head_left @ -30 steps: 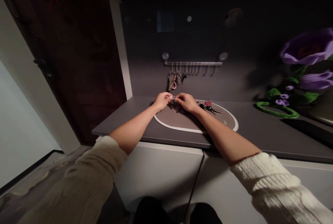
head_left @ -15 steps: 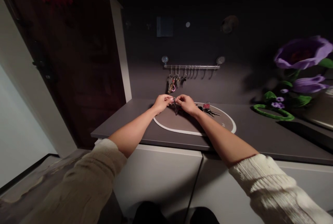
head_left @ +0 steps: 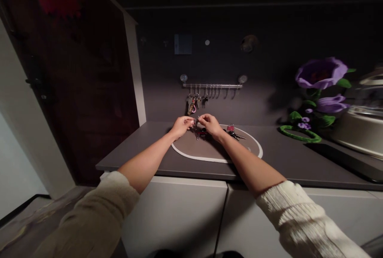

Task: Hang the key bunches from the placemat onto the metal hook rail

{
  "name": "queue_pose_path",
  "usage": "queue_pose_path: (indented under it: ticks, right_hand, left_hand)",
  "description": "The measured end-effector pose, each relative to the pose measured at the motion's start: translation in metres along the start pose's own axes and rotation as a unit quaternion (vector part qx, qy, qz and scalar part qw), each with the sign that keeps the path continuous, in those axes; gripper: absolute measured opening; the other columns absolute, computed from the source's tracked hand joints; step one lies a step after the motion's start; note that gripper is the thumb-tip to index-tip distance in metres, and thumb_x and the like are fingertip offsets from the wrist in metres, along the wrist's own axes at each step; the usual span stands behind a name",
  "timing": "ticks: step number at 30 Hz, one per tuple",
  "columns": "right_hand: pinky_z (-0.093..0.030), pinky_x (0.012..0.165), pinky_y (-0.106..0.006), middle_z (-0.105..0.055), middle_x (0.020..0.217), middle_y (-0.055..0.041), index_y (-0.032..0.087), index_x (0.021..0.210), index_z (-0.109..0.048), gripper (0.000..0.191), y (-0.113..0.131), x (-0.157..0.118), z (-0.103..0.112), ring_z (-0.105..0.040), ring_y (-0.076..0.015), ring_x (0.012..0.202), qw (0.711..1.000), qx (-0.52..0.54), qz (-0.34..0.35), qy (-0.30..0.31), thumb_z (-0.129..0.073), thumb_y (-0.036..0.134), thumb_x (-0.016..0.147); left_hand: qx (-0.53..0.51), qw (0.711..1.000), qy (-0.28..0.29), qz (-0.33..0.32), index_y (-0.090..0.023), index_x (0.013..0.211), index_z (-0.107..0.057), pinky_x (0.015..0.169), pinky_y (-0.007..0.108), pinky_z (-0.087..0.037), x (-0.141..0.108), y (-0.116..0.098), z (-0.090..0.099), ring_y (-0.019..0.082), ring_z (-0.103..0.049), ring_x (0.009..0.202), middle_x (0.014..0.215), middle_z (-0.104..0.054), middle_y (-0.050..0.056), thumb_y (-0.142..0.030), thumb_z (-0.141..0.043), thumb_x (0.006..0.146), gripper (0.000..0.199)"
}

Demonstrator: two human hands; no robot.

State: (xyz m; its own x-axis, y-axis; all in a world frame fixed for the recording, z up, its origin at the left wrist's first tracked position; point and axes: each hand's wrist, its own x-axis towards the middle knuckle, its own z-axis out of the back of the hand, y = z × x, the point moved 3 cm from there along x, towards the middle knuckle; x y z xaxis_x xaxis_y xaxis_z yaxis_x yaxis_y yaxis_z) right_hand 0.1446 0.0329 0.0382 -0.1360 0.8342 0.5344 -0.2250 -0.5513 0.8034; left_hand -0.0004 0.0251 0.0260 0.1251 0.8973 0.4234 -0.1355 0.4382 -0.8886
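Observation:
My left hand [head_left: 182,127] and my right hand [head_left: 211,125] meet over an oval mat [head_left: 206,155] with a white rim. Between the fingertips is a small metal key ring [head_left: 196,121], and keys [head_left: 197,135] dangle below it. Both hands are pinched closed at the ring, one on each side. Just right of my right hand, more keys [head_left: 236,134] lie on the mat beside a small red item [head_left: 230,128]. Something dark and red lies partly hidden under my right hand.
A clear hook rail [head_left: 212,86] on the dark wall carries keys [head_left: 192,106] at its left end. At the right stand purple fabric flowers [head_left: 321,75] with a green ring base, and a pale domed appliance [head_left: 356,132]. A dark door [head_left: 98,74] is at the left.
The camera view has shifted, so the scene sits lower and more to the left, with more of the appliance showing. Both hands stay at the key ring above the mat.

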Motion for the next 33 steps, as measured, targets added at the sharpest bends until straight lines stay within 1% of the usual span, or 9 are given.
queue_pose_path:
  ticks: [5, 9, 12, 16, 21, 25, 29, 33]
  right_hand:
    - [-0.041, 0.063, -0.021, -0.053, 0.064, 0.0022, 0.015, 0.07, -0.051, 0.025, 0.002, -0.001, 0.003, -0.047, -0.007, 0.058, 0.997, 0.069, -0.03, -0.015, -0.06, 0.038, 0.066]
    - [-0.042, 0.067, -0.022, -0.053, 0.066, 0.0025, 0.015, 0.069, -0.052, 0.028, 0.003, 0.0, 0.008, -0.049, -0.0063, 0.061, 0.99, 0.125, -0.047, -0.035, -0.064, 0.039, 0.062]
    - [-0.043, 0.068, -0.023, -0.053, 0.064, 0.0028, 0.015, 0.067, -0.052, 0.031, 0.003, 0.001, 0.012, -0.05, -0.0067, 0.061, 0.984, 0.161, -0.063, -0.053, -0.068, 0.04, 0.057]
    - [-0.045, 0.068, -0.026, -0.054, 0.063, 0.0022, 0.015, 0.067, -0.052, 0.032, 0.002, 0.001, 0.017, -0.052, -0.0077, 0.061, 0.971, 0.216, -0.073, -0.071, -0.07, 0.038, 0.055]
    - [-0.048, 0.066, -0.027, -0.054, 0.059, 0.0021, 0.015, 0.066, -0.052, 0.026, 0.002, 0.007, 0.027, -0.054, -0.0082, 0.059, 0.952, 0.271, -0.09, -0.109, -0.07, 0.03, 0.057]
    - [-0.049, 0.061, -0.025, -0.053, 0.054, 0.0024, 0.014, 0.065, -0.051, 0.018, 0.008, 0.02, 0.039, -0.053, -0.0074, 0.053, 0.942, 0.289, -0.094, -0.142, -0.067, 0.023, 0.063]
    - [-0.048, 0.057, -0.022, -0.052, 0.051, 0.0032, 0.014, 0.061, -0.051, 0.013, 0.02, 0.036, 0.048, -0.049, -0.0052, 0.047, 0.941, 0.288, -0.091, -0.152, -0.061, 0.016, 0.069]
    - [-0.048, 0.054, -0.022, -0.055, 0.055, 0.0016, 0.014, 0.063, -0.051, 0.011, 0.031, 0.051, 0.052, -0.053, -0.0068, 0.05, 0.935, 0.292, -0.108, -0.169, -0.055, 0.012, 0.074]
  left_hand:
    - [0.102, 0.994, 0.008, -0.034, -0.01, 0.091, -0.061, 0.056, 0.02, -0.043, -0.003, -0.003, 0.0, 0.01, -0.057, 0.063, 0.08, -0.067, 0.008, -0.019, -0.051, 0.076, 0.021]
    - [0.2, 0.976, 0.007, -0.091, -0.013, 0.086, -0.063, 0.062, 0.021, -0.043, -0.005, -0.004, 0.001, 0.01, -0.056, 0.064, 0.077, -0.066, 0.005, -0.02, -0.049, 0.076, 0.019]
    - [0.241, 0.963, 0.011, -0.123, -0.013, 0.084, -0.064, 0.063, 0.021, -0.042, -0.005, -0.002, 0.0, 0.011, -0.056, 0.065, 0.075, -0.066, 0.004, -0.021, -0.048, 0.076, 0.02]
    - [0.262, 0.957, 0.009, -0.128, -0.013, 0.082, -0.063, 0.061, 0.021, -0.04, -0.004, 0.003, 0.0, 0.011, -0.055, 0.063, 0.069, -0.063, 0.003, -0.024, -0.047, 0.076, 0.02]
    - [0.284, 0.951, 0.029, -0.119, -0.014, 0.077, -0.062, 0.06, 0.021, -0.039, -0.004, 0.006, -0.002, 0.011, -0.053, 0.06, 0.065, -0.062, 0.002, -0.025, -0.045, 0.077, 0.02]
    - [0.295, 0.948, 0.035, -0.115, -0.014, 0.075, -0.062, 0.059, 0.021, -0.037, -0.005, 0.006, -0.003, 0.011, -0.052, 0.06, 0.065, -0.062, 0.002, -0.024, -0.045, 0.076, 0.019]
    - [0.295, 0.948, 0.034, -0.112, -0.014, 0.073, -0.062, 0.06, 0.021, -0.037, -0.005, 0.005, -0.004, 0.011, -0.053, 0.063, 0.066, -0.062, 0.002, -0.023, -0.045, 0.076, 0.02]
    - [0.297, 0.947, 0.038, -0.113, -0.014, 0.073, -0.062, 0.06, 0.021, -0.037, -0.005, 0.007, -0.004, 0.011, -0.053, 0.062, 0.066, -0.062, 0.002, -0.022, -0.044, 0.076, 0.02]
